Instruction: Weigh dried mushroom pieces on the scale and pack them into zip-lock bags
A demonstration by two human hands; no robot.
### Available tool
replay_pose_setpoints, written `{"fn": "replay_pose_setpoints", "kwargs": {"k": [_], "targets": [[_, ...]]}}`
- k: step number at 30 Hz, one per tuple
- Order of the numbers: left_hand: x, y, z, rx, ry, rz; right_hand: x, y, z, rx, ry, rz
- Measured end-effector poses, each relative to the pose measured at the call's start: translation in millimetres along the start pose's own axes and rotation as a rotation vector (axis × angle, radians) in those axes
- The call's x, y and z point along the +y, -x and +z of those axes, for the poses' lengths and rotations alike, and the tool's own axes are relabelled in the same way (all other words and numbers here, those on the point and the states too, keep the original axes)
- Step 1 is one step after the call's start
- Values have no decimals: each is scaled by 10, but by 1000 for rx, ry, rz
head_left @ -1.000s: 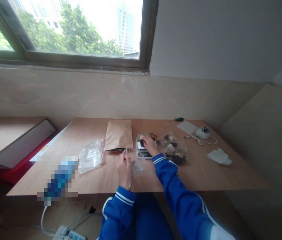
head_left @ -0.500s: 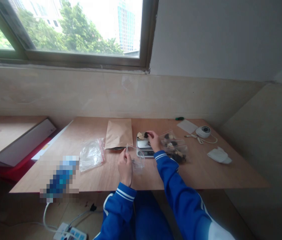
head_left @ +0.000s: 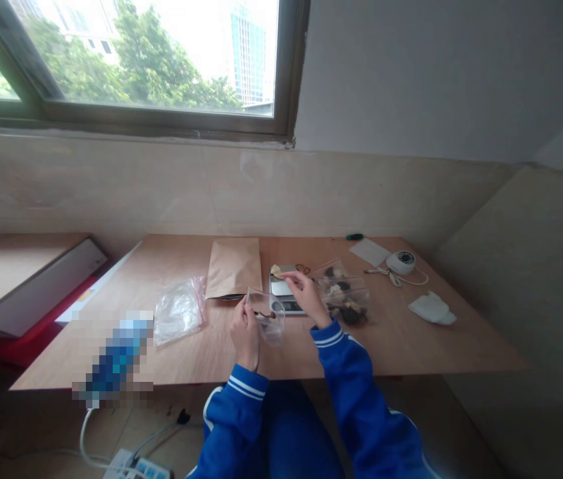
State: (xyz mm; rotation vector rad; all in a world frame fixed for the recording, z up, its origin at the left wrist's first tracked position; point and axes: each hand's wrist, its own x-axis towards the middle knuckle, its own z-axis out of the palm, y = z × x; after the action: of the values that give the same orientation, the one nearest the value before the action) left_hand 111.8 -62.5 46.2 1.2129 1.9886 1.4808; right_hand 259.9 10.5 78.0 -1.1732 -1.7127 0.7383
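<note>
My left hand (head_left: 245, 332) pinches the rim of a clear plastic zip bag (head_left: 275, 331), held open above the table's front part. Dark reddish-brown pieces (head_left: 265, 315) show inside it. Over the digital kitchen scale (head_left: 281, 287), my right hand (head_left: 306, 294) has thumb and fingers closed at a pale dried piece (head_left: 276, 271) by the plate's far left corner. The hand covers the scale's right side. Right of the scale lie several filled zip bags (head_left: 349, 309) with dark and pale dried pieces. A small brown ring-like thing (head_left: 303, 269) lies behind my right hand.
A brown paper pouch (head_left: 234, 266) lies behind my left hand, with a stack of clear bags (head_left: 180, 311) left of it. Farther right are a white round device with a cable (head_left: 402, 262), a white paper (head_left: 371, 252), a crumpled white cloth-like thing (head_left: 432, 309) and a green-handled tool (head_left: 355, 237).
My right hand has moved from a dark piece on the scale to the pale piece. That dark piece is gone from the plate, and dark pieces now show clearly in the bag.
</note>
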Motion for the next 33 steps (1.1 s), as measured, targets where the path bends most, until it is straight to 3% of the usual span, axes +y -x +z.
{"fn": "replay_pose_setpoints", "kwargs": {"k": [2,5,8,12,16,19,23,27,30,33], "targets": [[-24,-21,-27,15,-9,-8,207,-14,-24,76,216,11],[-27,-34,-59,28,-11,0,509,-8,-8,50,492,66],[-9,-21,-75,17,3,24,614,1,20,55,615,119],[-8,-15,-66,1,-5,24,312,-16,8,80,440,113],[-14,-32,-50,-17,-24,17,-173,-38,-28,-57,33,-56],[-12,-44,-70,-8,-40,15,-234,-105,-67,-74,-27,-142],[-20,-62,-136,3,-52,4,221,-296,-117,117,148,-71],[-8,-71,-184,-16,-73,1,731,-488,-120,89,322,58],[17,-68,-197,-9,-62,-3,892,-557,-118,68,324,95],[26,-67,-199,-17,-66,-4,860,-557,-140,71,300,102]]}}
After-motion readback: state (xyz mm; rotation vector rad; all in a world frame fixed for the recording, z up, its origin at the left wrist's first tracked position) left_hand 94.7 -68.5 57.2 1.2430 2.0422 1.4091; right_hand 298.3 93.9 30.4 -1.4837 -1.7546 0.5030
